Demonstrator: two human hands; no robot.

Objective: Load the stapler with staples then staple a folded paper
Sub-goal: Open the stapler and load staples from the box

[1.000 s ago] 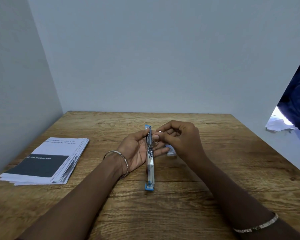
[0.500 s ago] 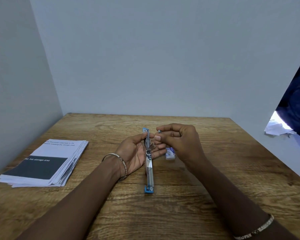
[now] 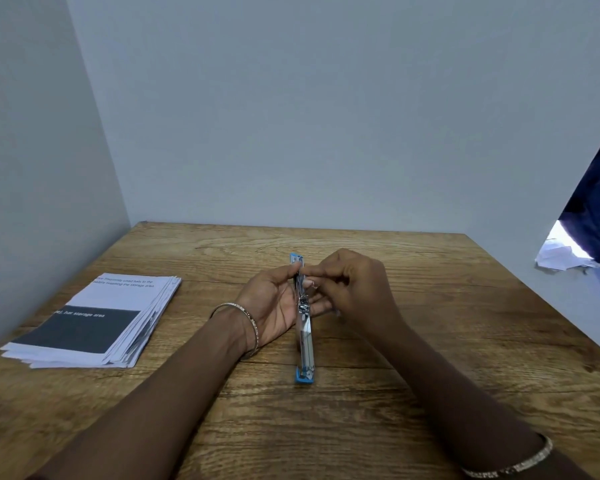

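Two hands work mid-table (image 3: 413, 358): the left hand (image 3: 274, 306) grips the opened stapler (image 3: 304, 327), the right hand (image 3: 354, 285) pinches something tiny at its channel, likely staples. Loading seems underway; next comes seating them, then closing. Paper stack (image 3: 97, 320) waits left.

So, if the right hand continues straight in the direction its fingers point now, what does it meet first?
The right hand points left, fingertips pinched at the opened stapler. It would probably meet the stapler's metal rail first, then the left hand cupped behind it. Depth is unclear; they may already touch.
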